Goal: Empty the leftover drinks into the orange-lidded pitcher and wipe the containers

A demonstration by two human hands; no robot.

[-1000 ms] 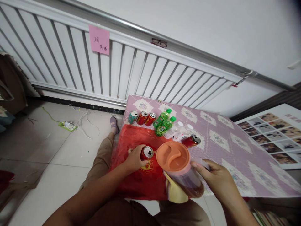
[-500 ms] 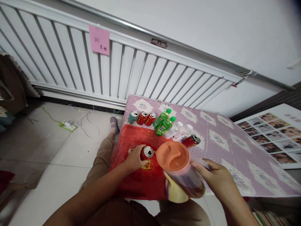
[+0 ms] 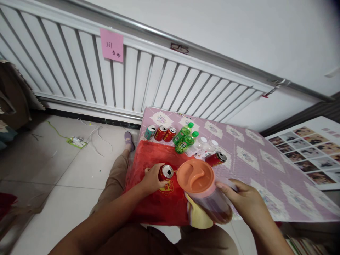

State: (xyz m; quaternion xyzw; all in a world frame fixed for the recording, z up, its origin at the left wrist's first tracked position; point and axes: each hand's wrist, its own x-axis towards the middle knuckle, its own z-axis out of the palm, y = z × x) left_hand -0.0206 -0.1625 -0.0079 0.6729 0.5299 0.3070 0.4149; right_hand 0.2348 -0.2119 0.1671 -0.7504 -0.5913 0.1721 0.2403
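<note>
Left fingers (image 3: 158,167) curled round red can (image 3: 167,171), right fingers (image 3: 223,188) gripping pitcher (image 3: 204,191), note (image 3: 111,45) reading 361

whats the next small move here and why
Probably tip the pitcher slightly further, slowly: it leans toward the can, its lid is beside the can's top, and brownish liquid shows near its base. The left hand steadies the can; the right hand grips the handle.

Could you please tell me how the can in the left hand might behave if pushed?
Being narrow, the can may tip without the left hand. Its smooth metal could slip, and any contents might spill through the open top.
</note>
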